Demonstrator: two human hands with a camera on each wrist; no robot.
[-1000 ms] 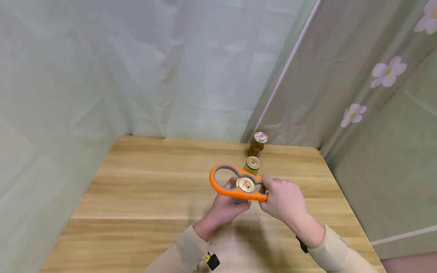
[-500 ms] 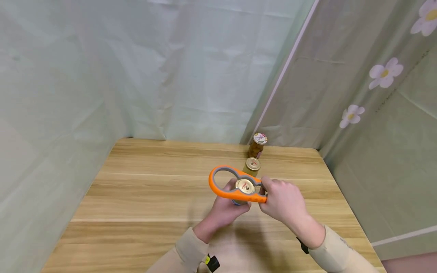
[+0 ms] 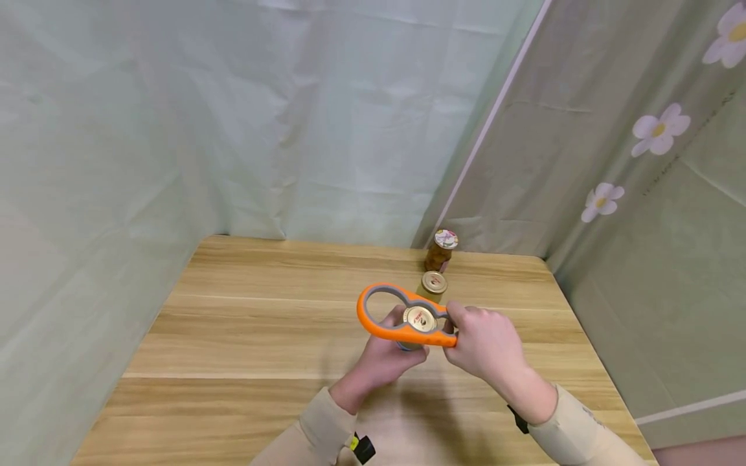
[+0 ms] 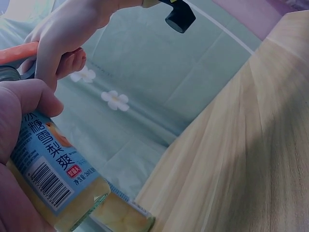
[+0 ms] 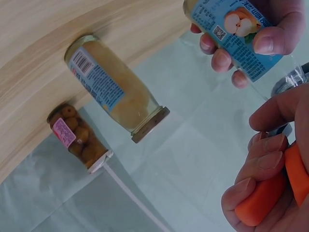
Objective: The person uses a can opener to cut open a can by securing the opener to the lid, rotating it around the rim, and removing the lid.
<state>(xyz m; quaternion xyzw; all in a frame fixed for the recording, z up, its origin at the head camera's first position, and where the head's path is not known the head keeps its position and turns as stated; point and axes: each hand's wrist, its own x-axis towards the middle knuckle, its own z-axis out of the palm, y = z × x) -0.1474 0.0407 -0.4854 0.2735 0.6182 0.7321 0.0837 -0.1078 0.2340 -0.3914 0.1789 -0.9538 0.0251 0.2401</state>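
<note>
My left hand [image 3: 384,360] grips a glass jar [image 4: 50,162] of pale contents, its blue label showing pear pictures in the right wrist view. A jar opener [image 3: 402,332], orange outside and grey inside, lies across the jar's gold lid [image 3: 420,318]. The lid sits in the smaller rounded opening near the handles; the larger loop extends to the left around nothing. Curled around the orange handles [image 5: 263,203] is my right hand [image 3: 486,340]. In the left wrist view the jar is tilted, with its base showing below the fingers.
Just beyond the opener stands a second blue-labelled jar [image 5: 118,79] with a gold lid. Behind it, near the back edge of the wooden table [image 3: 262,336], is a smaller jar [image 3: 437,257] of brown round pieces with a patterned lid. Pale curtains [image 3: 350,129] enclose the table.
</note>
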